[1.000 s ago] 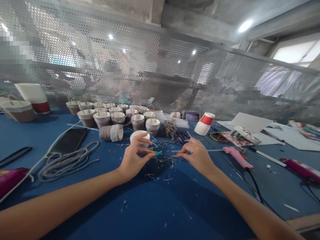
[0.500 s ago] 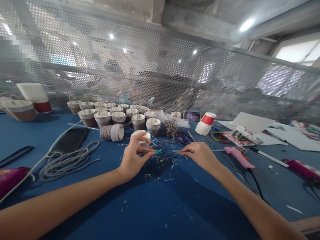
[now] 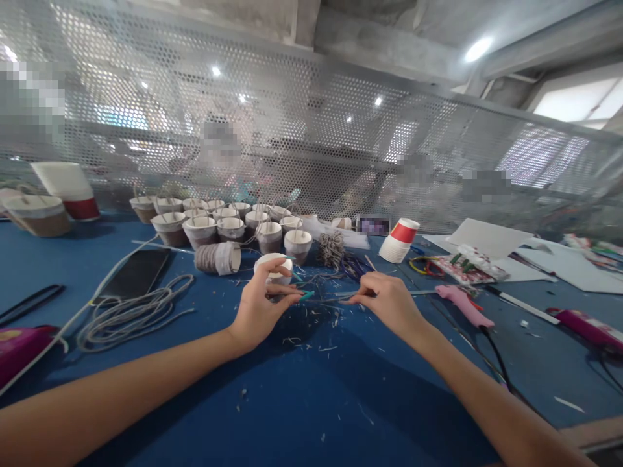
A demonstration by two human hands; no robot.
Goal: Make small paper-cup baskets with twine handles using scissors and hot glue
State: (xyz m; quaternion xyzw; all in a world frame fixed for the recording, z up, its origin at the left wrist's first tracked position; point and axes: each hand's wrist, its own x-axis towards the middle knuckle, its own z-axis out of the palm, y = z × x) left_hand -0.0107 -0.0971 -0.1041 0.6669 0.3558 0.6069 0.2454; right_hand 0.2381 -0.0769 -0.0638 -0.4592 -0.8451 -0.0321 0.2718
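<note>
My left hand (image 3: 260,305) is closed in a pinch over the blue table (image 3: 311,402), holding one end of a thin grey twine strand (image 3: 325,300); its green-painted nails point right. My right hand (image 3: 389,301) pinches the other end of the same strand, which runs nearly straight between the two hands. A small white paper cup (image 3: 272,266) stands just behind my left fingers. Loose twine scraps (image 3: 316,321) lie on the table under and around the hands.
Several twine-wrapped cups (image 3: 219,227) stand in rows at the back, one lying on its side (image 3: 217,257). A phone (image 3: 134,274) and coiled cord (image 3: 131,314) lie left. A stack of red-and-white cups (image 3: 399,240), a pink glue gun (image 3: 462,305) and papers (image 3: 491,240) lie right. A perforated metal screen (image 3: 311,143) closes the far edge.
My right hand has drifted slightly right and lowered, drawing the twine strand straighter. The left hand has stayed almost in place, its fingers closing a little.
</note>
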